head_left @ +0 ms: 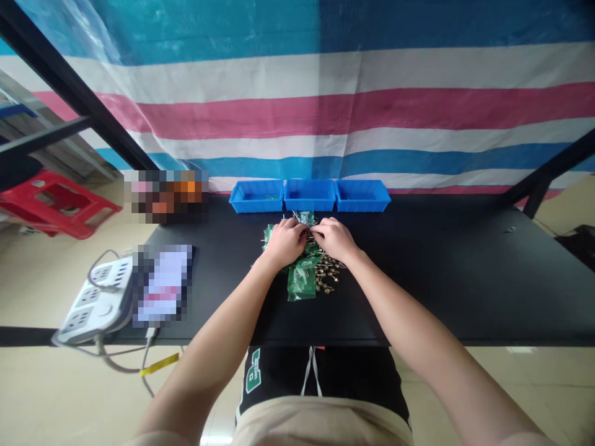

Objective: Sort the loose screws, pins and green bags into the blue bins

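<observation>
- The left hand (287, 243) is over the pile in front of the person, fingers curled and drawn in close; I can't tell from here what they pinch.
- The right hand (334, 238) meets it from the other side, thumb and fingers narrowed near the left fingertips; whether it holds a piece, I can't make out.
- Beneath and around both hands lie green plastic packets (302, 279), one spread nearest the person's waist.
- Just beside that packet, below the right wrist, brass-coloured metal pieces (328, 269) lie loose in a heap.
- All this rests on a black table (446, 266), around the middle of its width.
- Beyond the hands, three blue bins (309, 205) stand side by side; the left one has something small at its bottom.
- Off to the person's left, I see a white power strip (95, 300) with cables, and a red stool (65, 198) farther out.
- A striped tarp (260, 118) hangs behind the table.
</observation>
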Demonstrator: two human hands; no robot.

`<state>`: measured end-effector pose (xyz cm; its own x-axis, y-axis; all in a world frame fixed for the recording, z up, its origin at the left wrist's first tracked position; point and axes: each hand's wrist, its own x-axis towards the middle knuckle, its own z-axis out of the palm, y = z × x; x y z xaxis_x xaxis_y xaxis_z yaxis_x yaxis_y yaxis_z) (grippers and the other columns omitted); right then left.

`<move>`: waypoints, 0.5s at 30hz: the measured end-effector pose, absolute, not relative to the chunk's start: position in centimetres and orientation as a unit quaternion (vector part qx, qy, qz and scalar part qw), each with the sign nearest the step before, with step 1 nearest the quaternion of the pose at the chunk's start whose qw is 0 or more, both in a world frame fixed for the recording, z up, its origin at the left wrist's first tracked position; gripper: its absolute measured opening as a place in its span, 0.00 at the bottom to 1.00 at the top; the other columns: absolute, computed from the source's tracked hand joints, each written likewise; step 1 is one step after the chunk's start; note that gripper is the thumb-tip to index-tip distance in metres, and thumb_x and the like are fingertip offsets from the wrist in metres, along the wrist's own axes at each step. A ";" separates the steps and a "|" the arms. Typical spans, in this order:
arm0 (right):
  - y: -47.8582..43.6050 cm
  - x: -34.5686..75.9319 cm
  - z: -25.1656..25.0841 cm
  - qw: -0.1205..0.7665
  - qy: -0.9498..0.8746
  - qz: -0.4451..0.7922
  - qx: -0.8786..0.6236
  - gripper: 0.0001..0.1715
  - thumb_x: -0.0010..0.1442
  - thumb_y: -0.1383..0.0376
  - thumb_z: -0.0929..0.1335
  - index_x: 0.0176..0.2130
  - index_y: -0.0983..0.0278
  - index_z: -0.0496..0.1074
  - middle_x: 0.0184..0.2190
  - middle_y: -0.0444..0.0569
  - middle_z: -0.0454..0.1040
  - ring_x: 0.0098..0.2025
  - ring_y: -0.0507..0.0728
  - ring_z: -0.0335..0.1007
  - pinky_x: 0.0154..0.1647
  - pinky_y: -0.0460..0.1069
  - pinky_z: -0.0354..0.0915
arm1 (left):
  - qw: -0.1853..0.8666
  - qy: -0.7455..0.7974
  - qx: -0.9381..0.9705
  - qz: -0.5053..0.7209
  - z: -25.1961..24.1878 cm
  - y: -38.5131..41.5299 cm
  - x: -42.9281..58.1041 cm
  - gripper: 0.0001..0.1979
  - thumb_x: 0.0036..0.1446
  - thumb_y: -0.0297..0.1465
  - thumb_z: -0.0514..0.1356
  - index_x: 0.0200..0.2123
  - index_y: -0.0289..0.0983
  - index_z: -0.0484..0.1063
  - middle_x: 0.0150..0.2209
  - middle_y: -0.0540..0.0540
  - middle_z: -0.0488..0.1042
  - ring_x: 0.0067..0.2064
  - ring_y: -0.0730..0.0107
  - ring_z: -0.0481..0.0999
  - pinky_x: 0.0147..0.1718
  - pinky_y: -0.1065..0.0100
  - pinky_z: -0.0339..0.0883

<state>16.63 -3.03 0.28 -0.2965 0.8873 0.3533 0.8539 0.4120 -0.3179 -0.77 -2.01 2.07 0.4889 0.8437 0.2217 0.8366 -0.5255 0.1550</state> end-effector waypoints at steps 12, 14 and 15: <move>-3.2 16.4 0.6 0.319 -0.777 0.055 -0.541 0.08 0.62 0.69 0.63 0.34 0.63 0.72 0.34 0.51 0.77 0.38 0.58 0.70 0.39 0.50 0.63 | 0.020 0.516 0.841 0.164 2.3 -2.0 -0.8 0.15 0.62 0.34 0.56 0.49 0.38 0.76 0.45 0.41 0.75 0.48 0.53 0.72 0.47 0.56 0.66; -3.2 16.4 0.6 0.372 -0.757 0.073 -0.533 0.06 0.61 0.68 0.64 0.34 0.63 0.71 0.32 0.50 0.77 0.35 0.57 0.71 0.37 0.49 0.64 | 0.025 0.510 0.839 0.190 2.5 -2.0 -0.8 0.15 0.62 0.34 0.56 0.49 0.38 0.75 0.44 0.41 0.75 0.48 0.55 0.72 0.47 0.56 0.66; -3.2 16.3 0.6 0.398 -0.745 0.084 -0.528 0.05 0.60 0.68 0.64 0.34 0.63 0.71 0.30 0.49 0.76 0.32 0.56 0.71 0.36 0.49 0.64 | 0.026 0.504 0.839 0.203 2.5 -2.1 -0.8 0.15 0.62 0.34 0.57 0.49 0.38 0.75 0.44 0.41 0.75 0.47 0.55 0.72 0.47 0.57 0.66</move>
<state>16.32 -3.24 0.63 -0.1250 0.8545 0.5042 0.7205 0.4275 -0.5460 -0.78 -2.10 2.53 0.4099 0.8563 0.3143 0.8349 -0.4910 0.2487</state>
